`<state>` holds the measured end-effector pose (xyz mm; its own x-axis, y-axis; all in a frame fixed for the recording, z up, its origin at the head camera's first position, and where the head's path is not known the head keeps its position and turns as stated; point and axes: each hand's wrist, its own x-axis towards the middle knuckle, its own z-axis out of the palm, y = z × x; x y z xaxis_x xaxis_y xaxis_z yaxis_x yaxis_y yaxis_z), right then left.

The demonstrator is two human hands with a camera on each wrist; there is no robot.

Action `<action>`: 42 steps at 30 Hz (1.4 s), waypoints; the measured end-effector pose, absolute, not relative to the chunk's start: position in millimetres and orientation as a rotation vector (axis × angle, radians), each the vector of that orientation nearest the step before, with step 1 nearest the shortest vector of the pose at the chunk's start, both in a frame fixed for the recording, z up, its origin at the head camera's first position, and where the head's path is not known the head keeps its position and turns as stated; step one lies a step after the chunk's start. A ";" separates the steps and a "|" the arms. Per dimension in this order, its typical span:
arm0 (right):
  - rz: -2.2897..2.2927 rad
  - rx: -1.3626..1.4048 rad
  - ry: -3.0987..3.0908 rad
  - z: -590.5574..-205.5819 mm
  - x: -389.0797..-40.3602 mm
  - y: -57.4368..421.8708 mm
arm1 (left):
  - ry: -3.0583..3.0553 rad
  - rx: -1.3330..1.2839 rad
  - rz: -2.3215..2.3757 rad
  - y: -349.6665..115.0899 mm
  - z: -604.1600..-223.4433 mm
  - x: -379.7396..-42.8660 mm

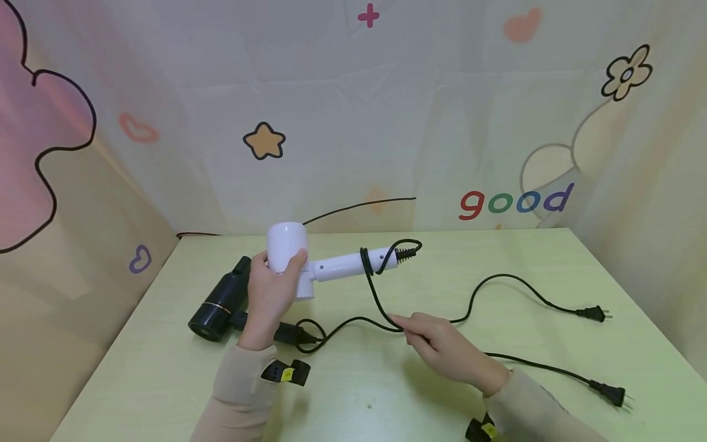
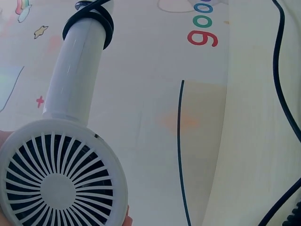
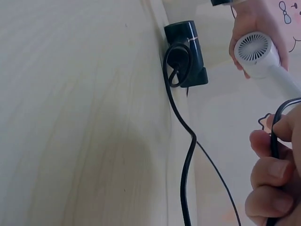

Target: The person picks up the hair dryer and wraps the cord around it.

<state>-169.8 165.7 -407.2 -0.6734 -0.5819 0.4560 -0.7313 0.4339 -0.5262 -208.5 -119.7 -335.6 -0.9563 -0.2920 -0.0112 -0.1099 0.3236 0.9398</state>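
You have a white hair dryer [image 1: 309,261] lifted just above the green table [image 1: 552,294], near its far edge and left of centre. Its round barrel points up and toward you, with the slatted rear grille visible in the left wrist view. Its straight handle lies level, pointing toward the right edge. The dryer's black cord [image 1: 381,307] leaves the handle's ribbed end, loops back and is wound in two close turns round the handle near that end. From there it drops slanting toward the near edge, then trails right across the table to its plug [image 1: 593,314], lying flat near the right edge.
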 end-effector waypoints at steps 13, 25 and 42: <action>1.240 0.928 -2.723 -408.2 -198.8 171.1 | -2.374 0.345 -1.890 -114.7 -340.0 -203.1; 1.291 0.526 -2.875 -403.4 -216.9 180.9 | -2.398 0.263 -2.000 -111.2 -342.1 -198.3; 0.873 0.757 -2.843 -387.7 -223.7 192.8 | -2.492 0.178 -2.010 -109.0 -346.3 -194.9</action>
